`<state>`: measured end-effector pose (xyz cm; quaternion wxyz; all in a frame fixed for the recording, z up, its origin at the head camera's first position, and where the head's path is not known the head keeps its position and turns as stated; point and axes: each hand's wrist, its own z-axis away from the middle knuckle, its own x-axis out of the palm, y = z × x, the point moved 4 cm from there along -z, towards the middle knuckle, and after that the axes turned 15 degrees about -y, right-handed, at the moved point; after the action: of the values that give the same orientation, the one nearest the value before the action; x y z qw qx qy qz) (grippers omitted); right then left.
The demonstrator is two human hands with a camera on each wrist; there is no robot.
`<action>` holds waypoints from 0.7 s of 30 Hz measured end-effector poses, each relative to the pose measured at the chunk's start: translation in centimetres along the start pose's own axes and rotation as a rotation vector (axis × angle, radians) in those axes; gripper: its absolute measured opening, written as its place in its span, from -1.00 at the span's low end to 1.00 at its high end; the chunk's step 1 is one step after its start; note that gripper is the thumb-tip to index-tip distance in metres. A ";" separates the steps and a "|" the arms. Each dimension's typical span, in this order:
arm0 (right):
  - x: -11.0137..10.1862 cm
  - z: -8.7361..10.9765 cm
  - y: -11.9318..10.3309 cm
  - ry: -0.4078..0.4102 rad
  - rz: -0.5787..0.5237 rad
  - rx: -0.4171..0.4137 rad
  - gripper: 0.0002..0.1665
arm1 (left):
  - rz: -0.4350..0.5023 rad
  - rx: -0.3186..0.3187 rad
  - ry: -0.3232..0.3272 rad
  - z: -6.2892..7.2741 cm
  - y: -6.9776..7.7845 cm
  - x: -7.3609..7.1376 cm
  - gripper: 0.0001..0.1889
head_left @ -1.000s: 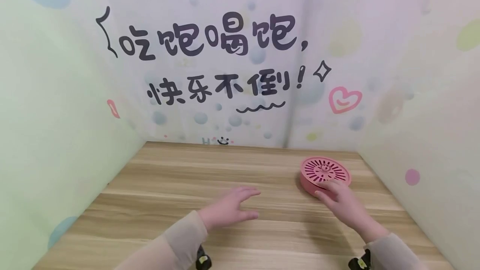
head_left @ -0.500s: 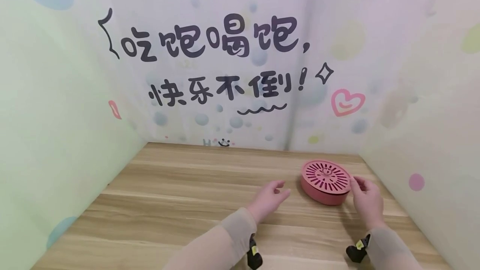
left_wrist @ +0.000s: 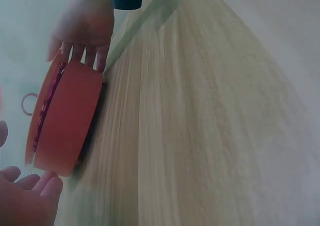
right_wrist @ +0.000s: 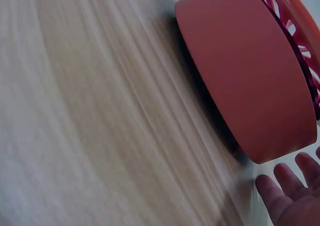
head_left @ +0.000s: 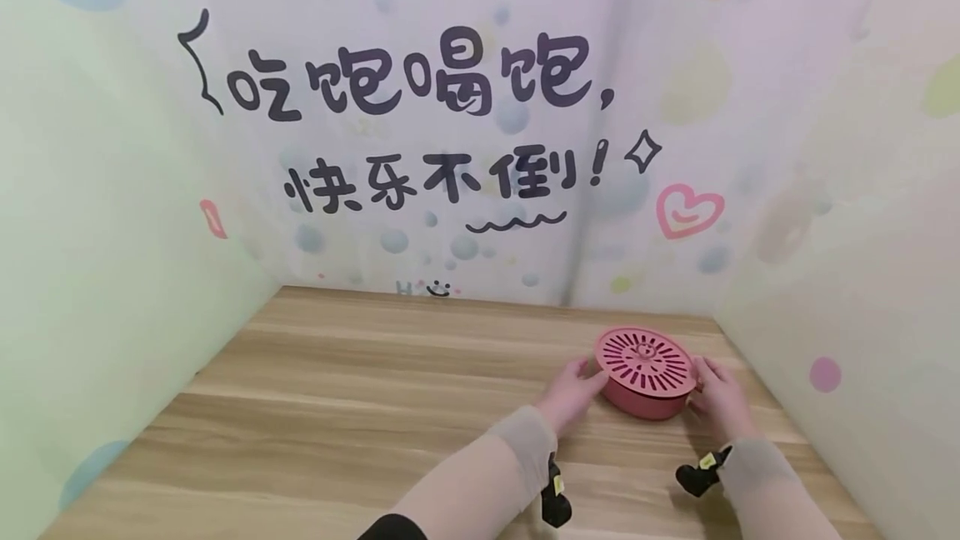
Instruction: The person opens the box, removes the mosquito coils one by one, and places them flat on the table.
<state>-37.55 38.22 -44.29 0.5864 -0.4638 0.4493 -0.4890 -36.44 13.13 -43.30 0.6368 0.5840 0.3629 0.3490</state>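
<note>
A round pink mosquito coil holder [head_left: 647, 403] stands on the wooden table toward the back right. Its slotted lid carries a small ring [left_wrist: 29, 104], seen in the left wrist view. At the holder's left side is my left hand [head_left: 570, 397], fingertips close to the wall; contact is unclear. My right hand [head_left: 722, 398] is at the opposite side, its fingers beside the wall and rim. In the right wrist view, the right hand's fingers [right_wrist: 286, 178] are spread and slightly apart from the holder. The holder's inside shows only as dark gaps between the slots.
The wood-grain table [head_left: 337, 407] extends to the left and front. A patterned back wall [head_left: 450, 257] with black lettering stands behind the holder. Pale side walls [head_left: 885, 273] bound the table. A black wrist device [head_left: 556, 494] sits below each cuff.
My left hand has moved right to the holder's left side. My right hand has gone from the holder's front edge to its right side. The holder stays in about the same place.
</note>
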 end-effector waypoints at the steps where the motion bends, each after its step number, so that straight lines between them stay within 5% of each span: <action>1: 0.0 -0.1 0.1 0.000 -0.007 0.010 -0.05 | 0.013 -0.005 0.003 -0.2 -0.1 0.2 -0.37; 12: -0.3 0.4 0.7 0.015 -0.127 -0.003 -0.19 | 0.036 0.049 -0.083 -2.3 -0.5 1.9 -0.47; 21: -0.5 -0.4 1.4 -0.010 -0.197 -0.009 -0.15 | -0.012 0.046 -0.044 -3.4 -1.3 2.1 -0.45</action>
<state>-37.79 38.77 -45.72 0.5355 -0.5109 0.4009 -0.5399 -38.34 16.59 -44.87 0.6331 0.6040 0.3600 0.3238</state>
